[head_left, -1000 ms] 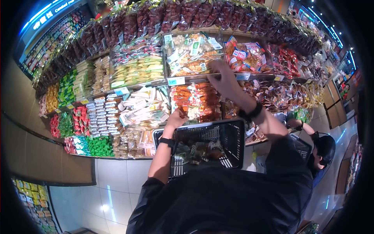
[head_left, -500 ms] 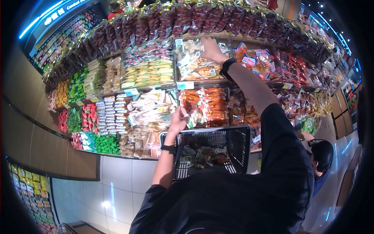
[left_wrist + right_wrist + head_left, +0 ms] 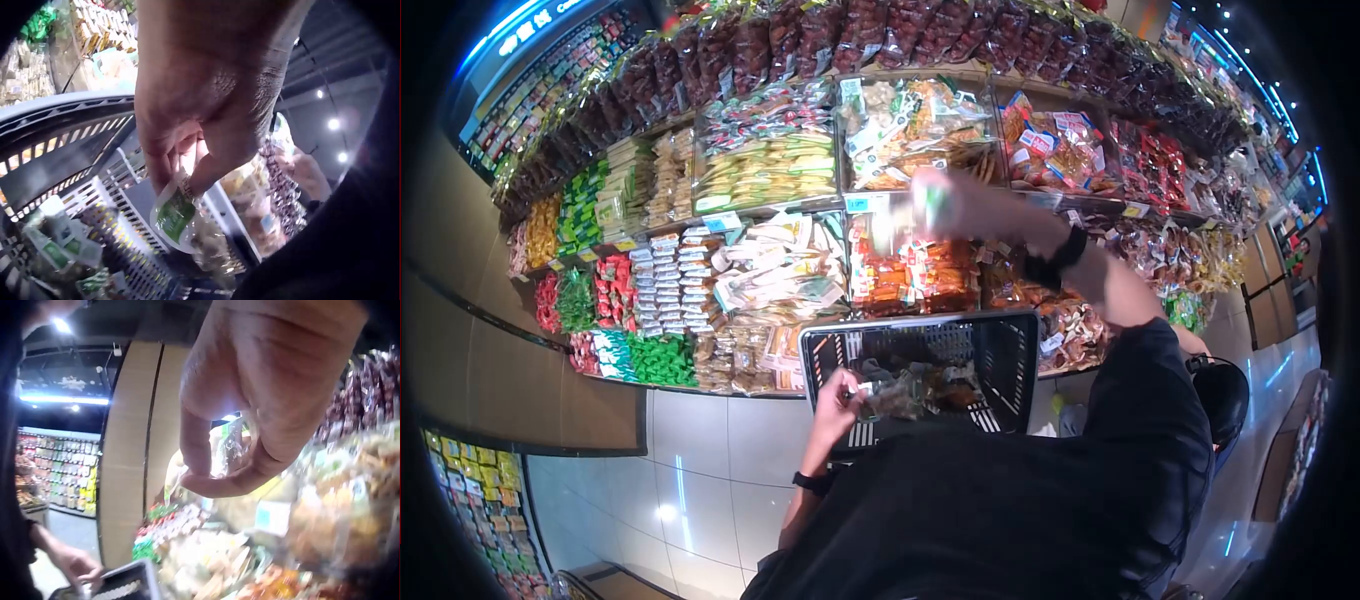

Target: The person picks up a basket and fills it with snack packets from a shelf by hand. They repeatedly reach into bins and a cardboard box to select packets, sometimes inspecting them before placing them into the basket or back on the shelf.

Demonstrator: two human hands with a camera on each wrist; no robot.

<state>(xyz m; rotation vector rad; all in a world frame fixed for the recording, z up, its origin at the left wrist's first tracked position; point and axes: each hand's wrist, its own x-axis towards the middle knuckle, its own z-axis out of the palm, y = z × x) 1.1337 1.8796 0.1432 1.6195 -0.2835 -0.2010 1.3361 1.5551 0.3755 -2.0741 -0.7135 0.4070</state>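
Observation:
My left hand [image 3: 833,405] is over the near left part of the black shopping basket [image 3: 920,321]. Its thumb and fingers pinch a clear food packet [image 3: 175,217] with a white-and-green label by its top. More packets [image 3: 57,240] with similar labels lie inside the basket. My right hand [image 3: 970,210], blurred, is above the front edge of the upper shelf bins. Its thumb and fingers are curled round a small clear packet [image 3: 232,447] with some green on it, partly hidden by the fingers. Under it lie orange-red snack packets [image 3: 910,275] in a lower bin.
Tiered bins hold yellow-green packs [image 3: 765,180], white packs [image 3: 785,265] and red-blue bags [image 3: 1055,145]. Bags of dark red fruit [image 3: 890,35] line the top. Another person in a black cap [image 3: 1220,405] stands close on the right. Price tags [image 3: 857,204] mark the bin edges.
My right hand reached into the upper middle bin, then came back toward me with a packet. My left hand moved from the lower bins down over the basket, holding its packet.

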